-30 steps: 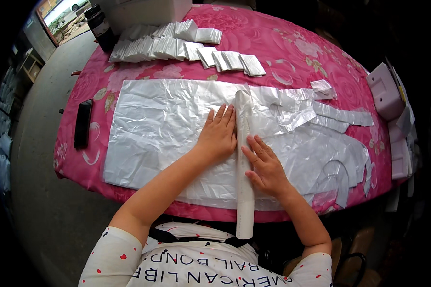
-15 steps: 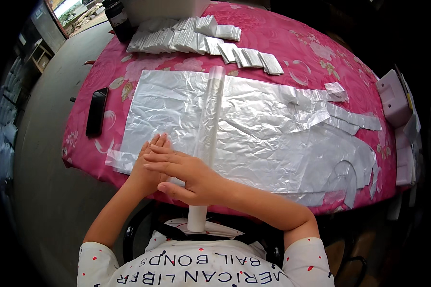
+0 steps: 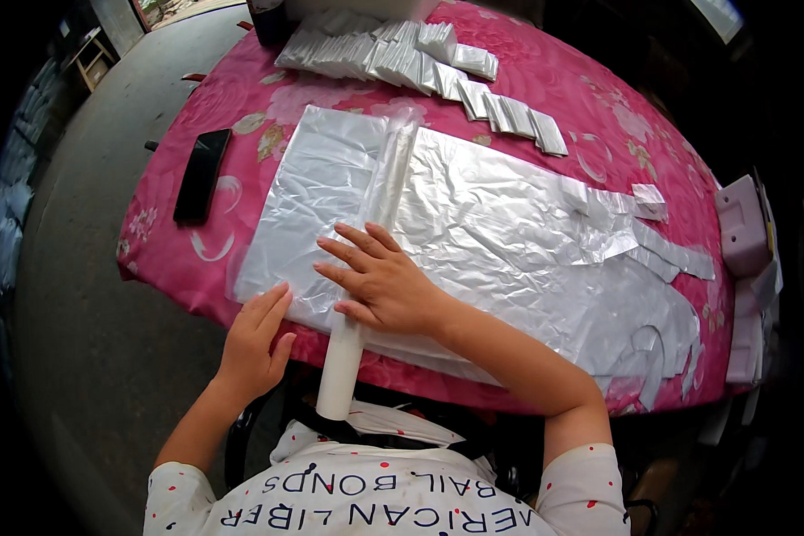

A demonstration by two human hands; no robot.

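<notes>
A stack of thin, clear-whitish plastic bags lies flat across the table, their cut handle ends pointing right. Across it, from the front edge toward the back, runs a white tube whose near end sticks out over the table edge; film covers its far part. My right hand rests palm down on the tube and film, fingers spread. At the front left corner of the plastic, my left hand has its fingers stretched out, fingertips at the edge of the film, holding nothing.
Several folded plastic packets stand in rows at the back. A black phone lies at the left on the pink flowered tablecloth. A dark bottle is at the back left. Pale pink foam boxes stand at the right edge.
My hands have moved apart: the right, which was over the left, now lies on the tube, and the left has drawn back to the corner. The tube's near end has shifted left; the view has shifted.
</notes>
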